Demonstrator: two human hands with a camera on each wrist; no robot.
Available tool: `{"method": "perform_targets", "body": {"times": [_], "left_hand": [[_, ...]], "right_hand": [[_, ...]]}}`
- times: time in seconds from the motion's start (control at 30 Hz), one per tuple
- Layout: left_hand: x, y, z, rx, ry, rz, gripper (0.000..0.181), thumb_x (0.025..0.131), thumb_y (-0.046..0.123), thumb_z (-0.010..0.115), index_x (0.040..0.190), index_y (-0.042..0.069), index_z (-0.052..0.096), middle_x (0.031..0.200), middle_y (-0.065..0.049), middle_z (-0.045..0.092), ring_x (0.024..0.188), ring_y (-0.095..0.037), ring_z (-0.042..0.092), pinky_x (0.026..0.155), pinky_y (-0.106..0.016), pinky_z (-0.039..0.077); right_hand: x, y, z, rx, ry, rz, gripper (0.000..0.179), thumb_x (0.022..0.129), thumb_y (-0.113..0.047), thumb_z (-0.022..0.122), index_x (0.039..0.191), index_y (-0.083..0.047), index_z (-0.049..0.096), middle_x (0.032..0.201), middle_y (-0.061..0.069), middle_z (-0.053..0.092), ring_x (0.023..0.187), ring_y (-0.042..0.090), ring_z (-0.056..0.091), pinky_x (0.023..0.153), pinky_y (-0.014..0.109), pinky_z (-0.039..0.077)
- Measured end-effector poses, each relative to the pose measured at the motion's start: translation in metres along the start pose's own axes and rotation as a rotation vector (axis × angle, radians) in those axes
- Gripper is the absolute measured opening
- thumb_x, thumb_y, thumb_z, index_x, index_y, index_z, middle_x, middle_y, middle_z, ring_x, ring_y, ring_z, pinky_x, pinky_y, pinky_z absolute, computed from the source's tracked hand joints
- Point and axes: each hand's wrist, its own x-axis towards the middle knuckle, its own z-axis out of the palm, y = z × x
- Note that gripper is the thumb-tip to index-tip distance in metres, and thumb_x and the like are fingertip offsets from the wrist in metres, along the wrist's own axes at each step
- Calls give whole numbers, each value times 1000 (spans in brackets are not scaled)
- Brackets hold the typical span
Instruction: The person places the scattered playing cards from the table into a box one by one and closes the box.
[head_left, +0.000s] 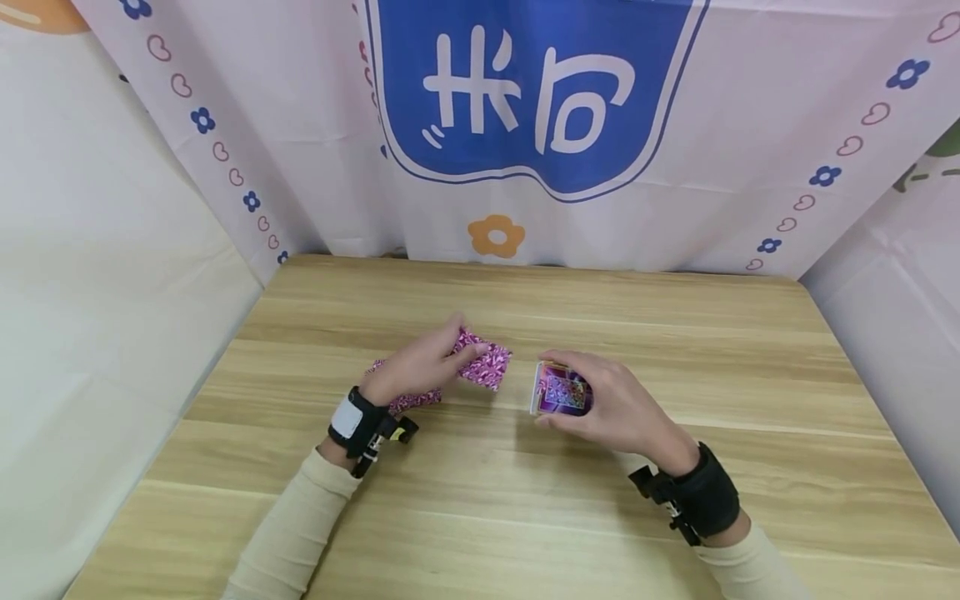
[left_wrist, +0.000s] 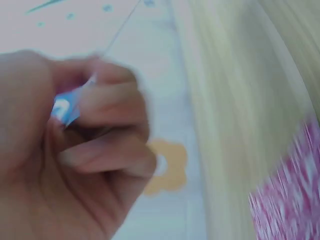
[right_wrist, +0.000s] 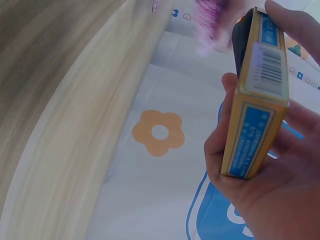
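Observation:
My left hand (head_left: 420, 364) pinches a card (head_left: 486, 367) with a pink-and-purple mottled face, held above the table between thumb and fingers. Beneath that hand, more of the same pink-patterned cards (head_left: 415, 402) lie on the wood, partly hidden by the palm and wrist. In the left wrist view the hand (left_wrist: 95, 135) is blurred, its fingers curled in toward the thumb. My right hand (head_left: 618, 408) grips a small card box (head_left: 564, 390) from its right side, thumb and fingers on opposite edges. The right wrist view shows the box's yellow-and-blue sides (right_wrist: 250, 135) and a barcode.
Both hands are over a wood-grain table (head_left: 480, 517). A white printed cloth (head_left: 315, 192) with a blue emblem hangs along its back edge, and plain white cloth (head_left: 97, 275) borders the left side. Black straps with small cameras (head_left: 697, 492) are on both wrists.

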Motion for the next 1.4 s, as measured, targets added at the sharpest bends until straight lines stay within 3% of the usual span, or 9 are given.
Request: {"method": "perform_targets", "body": {"times": [0.13, 0.3, 0.43, 0.6, 1.0, 1.4], "left_hand": [[-2, 22, 4, -133, 111, 62, 23, 112, 35, 50, 111, 13, 45, 74, 1, 47, 62, -15, 46, 56, -27, 44], [-4, 44, 15, -277, 212, 119, 17, 112, 26, 52, 121, 12, 48, 65, 1, 50, 50, -14, 46, 46, -24, 40], [-4, 55, 26, -302, 243, 168, 20, 112, 22, 51, 126, 8, 48, 63, 1, 49, 48, -14, 47, 43, -25, 40], [-3, 60, 35, -290, 273, 175, 20, 112, 22, 51, 127, 9, 47, 62, 1, 49, 48, -13, 47, 44, -26, 41], [-4, 60, 41, -241, 264, 155, 24, 112, 23, 52, 130, 9, 47, 63, 1, 52, 47, -11, 43, 41, -23, 37], [-3, 60, 43, -267, 160, 140, 21, 111, 23, 54, 128, 10, 48, 66, 1, 52, 50, -12, 49, 46, -24, 42]], "right_hand": [[0, 1, 0, -11, 11, 15, 76, 78, -28, 95, 144, -8, 61, 136, 14, 71, 109, 26, 74, 86, 39, 64], [0, 0, -2, -30, 29, 27, 78, 79, -33, 94, 145, -8, 60, 137, 14, 71, 109, 26, 74, 87, 39, 64], [0, 1, -3, -36, 44, 35, 80, 80, -35, 93, 146, -8, 59, 136, 13, 71, 112, 26, 74, 90, 41, 63], [1, 1, -4, -42, 57, 36, 80, 80, -36, 93, 146, -7, 59, 136, 13, 72, 115, 27, 74, 91, 42, 63], [0, 4, -4, -67, 99, 72, 75, 79, -32, 94, 142, -6, 62, 133, 16, 73, 103, 24, 75, 79, 34, 62], [0, 5, -6, -61, 79, 49, 74, 78, -26, 95, 141, -3, 62, 133, 15, 73, 110, 28, 74, 88, 43, 63]]}}
